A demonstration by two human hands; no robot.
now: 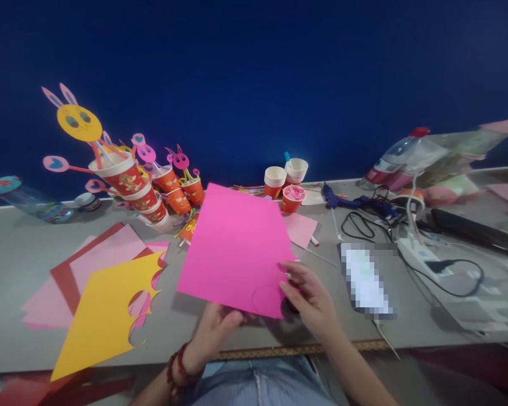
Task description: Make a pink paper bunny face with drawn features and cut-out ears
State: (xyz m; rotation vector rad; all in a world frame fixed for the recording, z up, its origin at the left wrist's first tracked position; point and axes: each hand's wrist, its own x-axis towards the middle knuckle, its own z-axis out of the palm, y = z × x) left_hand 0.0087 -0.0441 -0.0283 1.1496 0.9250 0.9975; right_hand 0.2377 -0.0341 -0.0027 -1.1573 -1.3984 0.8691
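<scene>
A bright pink sheet of paper (237, 248) is held up, tilted, above the front of the table. A thin circle is drawn near its lower right corner. My left hand (220, 327) grips the bottom edge, its fingers hidden behind the sheet. At the right edge, my right hand (307, 296) pinches the paper between thumb and fingers. Something dark shows under that hand, too unclear to name. To the left lies a yellow sheet (105, 310) with rounded bites cut from its edge, over pink and dark red sheets (68, 282).
Paper-cup bunny figures (129, 177) stand at the back left beside a clear bottle (38, 200). Cup stacks (275, 180) and a cup of pink pieces (294, 196) stand behind the sheet. Rightward are a glue gun (342, 197), a phone (366, 279), a power strip (423, 256) and cables.
</scene>
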